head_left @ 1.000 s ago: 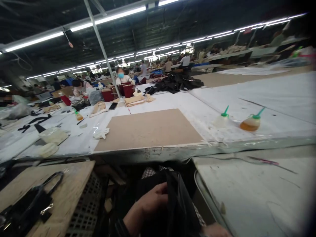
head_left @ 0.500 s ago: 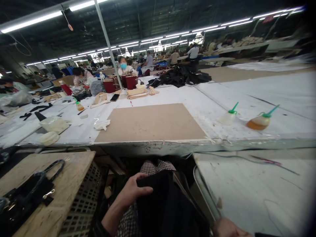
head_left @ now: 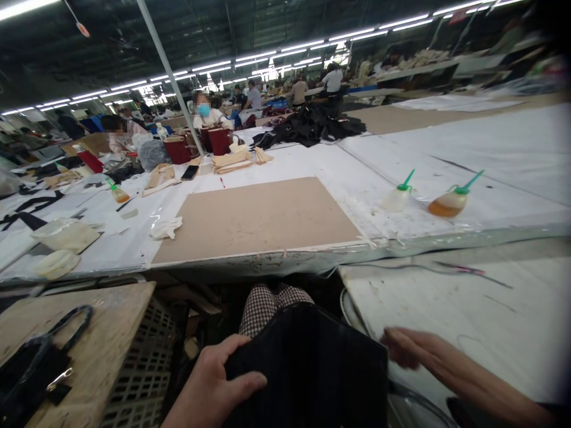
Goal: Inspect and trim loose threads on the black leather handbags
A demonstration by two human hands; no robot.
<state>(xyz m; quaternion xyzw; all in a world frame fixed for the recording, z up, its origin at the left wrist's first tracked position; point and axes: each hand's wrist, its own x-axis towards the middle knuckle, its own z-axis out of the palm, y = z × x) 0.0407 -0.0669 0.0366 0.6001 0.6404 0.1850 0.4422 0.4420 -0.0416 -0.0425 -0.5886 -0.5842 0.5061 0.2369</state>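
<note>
A black panelled piece, of soft material like fabric or leather, lies spread over my lap on checked trousers. My left hand grips its left edge, thumb on top and the fingers partly hidden underneath. At its right corner is my right hand, slightly blurred, with the fingers curled together. Whether these fingers pinch the corner or some small thing cannot be made out. The lower part of the piece runs out of view.
On the left board, above a plastic crate, lies a black handbag. The worktable ahead bears a brown board, squeeze bottles and black scraps. A thin pointed tool rests on the right table. A co-worker sits opposite.
My right hand has risen from the lower edge to the right corner of the black piece. The piece is spread wider and flatter. My view has turned slightly right.
</note>
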